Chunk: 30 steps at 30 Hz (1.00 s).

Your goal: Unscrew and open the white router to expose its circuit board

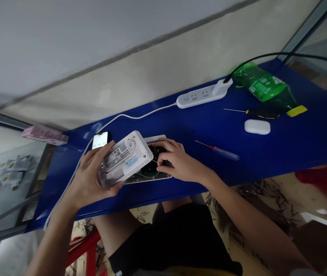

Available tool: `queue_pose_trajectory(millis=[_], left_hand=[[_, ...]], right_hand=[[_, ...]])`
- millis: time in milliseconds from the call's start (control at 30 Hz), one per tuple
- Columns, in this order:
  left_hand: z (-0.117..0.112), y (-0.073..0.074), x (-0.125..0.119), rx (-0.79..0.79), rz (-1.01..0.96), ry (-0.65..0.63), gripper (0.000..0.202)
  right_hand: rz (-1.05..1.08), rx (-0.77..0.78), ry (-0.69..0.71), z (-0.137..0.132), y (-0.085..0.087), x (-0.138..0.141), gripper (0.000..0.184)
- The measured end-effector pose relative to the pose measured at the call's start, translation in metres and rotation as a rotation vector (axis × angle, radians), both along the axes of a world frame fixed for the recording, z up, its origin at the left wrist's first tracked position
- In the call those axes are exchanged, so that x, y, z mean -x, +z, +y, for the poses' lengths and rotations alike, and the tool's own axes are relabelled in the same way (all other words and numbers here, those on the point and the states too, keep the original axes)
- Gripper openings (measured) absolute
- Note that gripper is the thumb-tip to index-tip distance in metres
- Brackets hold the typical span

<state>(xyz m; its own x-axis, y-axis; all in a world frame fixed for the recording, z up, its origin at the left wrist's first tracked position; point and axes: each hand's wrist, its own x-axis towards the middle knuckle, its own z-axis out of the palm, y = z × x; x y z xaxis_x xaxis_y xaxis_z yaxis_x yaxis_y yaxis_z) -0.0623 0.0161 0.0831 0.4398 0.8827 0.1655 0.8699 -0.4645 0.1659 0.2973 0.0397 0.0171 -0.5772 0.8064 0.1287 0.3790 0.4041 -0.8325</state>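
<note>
Dark device base (151, 173) mostly hidden under the right hand (177, 161) and white casing (125, 159); phone (99, 140) partly covered, its screen digits too small; casing label (131, 161) unreadable; red blur (324, 188) cut off by the right edge.

Blue desk (269, 153), pretty crowded. White power strip (198, 96) along the back, plug in, cord trailing left. Crushed green bottle (262, 83) at the far right, yellow tag (296, 110) by its neck. Below that, black-and-yellow screwdriver (262, 113), white earbud case (257, 127), clear-handled screwdriver (223, 151). Open casing (149, 178) mid-desk, phone (99, 140) just behind, pink packet (45, 135) on the left corner.
</note>
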Motion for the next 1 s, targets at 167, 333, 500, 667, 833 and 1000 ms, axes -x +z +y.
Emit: queue_pose_trajectory(millis=[167, 333, 500, 667, 833, 1000], left_hand=[[0.001, 0.003, -0.001, 0.008, 0.009, 0.000, 0.117], [0.004, 0.006, -0.005, 0.016, -0.009, 0.045, 0.113], [0.022, 0.015, -0.008, 0.108, -0.021, 0.058, 0.115], [0.061, 0.035, -0.018, 0.380, -0.140, -0.003, 0.110], [0.105, 0.054, -0.027, 0.738, -0.364, -0.020, 0.102], [0.131, 0.045, -0.023, 1.115, -0.715, -0.085, 0.084]], right_hand=[[0.013, 0.012, -0.013, 0.000, 0.000, 0.000, 0.023], [0.046, -0.008, -0.079, 0.000, -0.003, 0.000, 0.016], [0.098, -0.094, -0.187, 0.002, -0.004, -0.004, 0.012], [0.137, -0.278, -0.138, 0.021, 0.008, 0.000, 0.068], [0.041, -0.558, -0.015, 0.060, 0.029, 0.019, 0.028], [0.059, -0.518, -0.055, 0.083, 0.059, 0.031, 0.031]])
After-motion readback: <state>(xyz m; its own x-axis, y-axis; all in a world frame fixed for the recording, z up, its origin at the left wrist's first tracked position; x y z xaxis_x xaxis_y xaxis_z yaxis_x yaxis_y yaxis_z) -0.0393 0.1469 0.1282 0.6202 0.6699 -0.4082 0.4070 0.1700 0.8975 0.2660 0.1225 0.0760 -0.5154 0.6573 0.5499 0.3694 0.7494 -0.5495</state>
